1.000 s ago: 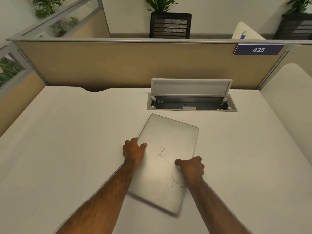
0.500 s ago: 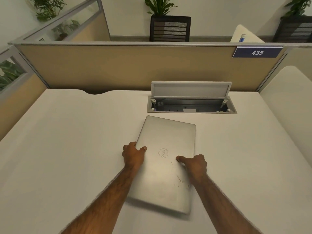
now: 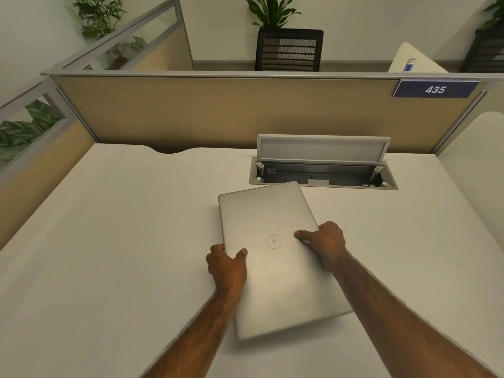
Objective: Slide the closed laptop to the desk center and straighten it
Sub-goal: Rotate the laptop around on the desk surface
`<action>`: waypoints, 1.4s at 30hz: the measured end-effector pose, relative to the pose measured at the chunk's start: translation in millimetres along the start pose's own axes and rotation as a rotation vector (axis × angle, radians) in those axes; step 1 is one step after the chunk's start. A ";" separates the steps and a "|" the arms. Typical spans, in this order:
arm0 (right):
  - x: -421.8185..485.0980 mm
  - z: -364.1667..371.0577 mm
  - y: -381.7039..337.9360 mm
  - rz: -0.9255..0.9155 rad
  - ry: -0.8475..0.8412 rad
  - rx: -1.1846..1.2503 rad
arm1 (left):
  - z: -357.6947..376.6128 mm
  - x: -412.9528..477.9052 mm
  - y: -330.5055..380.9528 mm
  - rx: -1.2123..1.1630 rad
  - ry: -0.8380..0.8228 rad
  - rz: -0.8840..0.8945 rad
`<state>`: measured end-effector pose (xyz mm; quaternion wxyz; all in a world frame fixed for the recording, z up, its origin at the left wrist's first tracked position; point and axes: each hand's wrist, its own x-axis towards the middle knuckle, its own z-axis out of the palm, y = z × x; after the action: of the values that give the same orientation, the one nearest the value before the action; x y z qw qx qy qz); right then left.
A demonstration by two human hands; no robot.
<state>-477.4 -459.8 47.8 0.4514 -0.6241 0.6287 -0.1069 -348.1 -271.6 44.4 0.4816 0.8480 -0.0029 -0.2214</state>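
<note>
A closed silver laptop (image 3: 268, 222) lies flat on the white desk (image 3: 114, 241), with its short side toward me and its far end tilted slightly left. My left hand (image 3: 227, 264) grips its left long edge, thumb on the lid. On the right long edge, my right hand (image 3: 324, 241) holds it with the thumb resting on the lid near the round logo. The laptop's far right corner sits close to the cable box.
An open grey cable box (image 3: 323, 175) with a raised lid is sunk into the desk just behind the laptop. A tan partition (image 3: 218, 113) with a blue "435" sign (image 3: 435, 90) borders the back. A cable notch (image 3: 169, 151) cuts the desk's back edge.
The laptop has turned counter-clockwise: its far end swung from tilting right to tilting slightly left. My right hand moved forward and my left hand came back toward me.
</note>
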 end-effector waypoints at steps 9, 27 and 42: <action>7.8 1.9 -16.8 -0.028 -0.162 0.072 | 4.3 -23.5 -12.5 -0.102 0.121 -0.035; 41.7 7.2 -37.1 -0.134 -0.339 -0.229 | 14.5 -41.0 -34.4 -0.072 0.068 -0.180; 54.3 12.3 -39.2 -0.219 -0.362 -0.391 | 21.8 -46.3 -41.5 -0.046 0.040 -0.216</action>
<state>-431.7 -510.1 44.6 0.4130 -0.7724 0.4756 0.0815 -406.8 -257.1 18.2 0.4744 0.8362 0.1030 -0.2551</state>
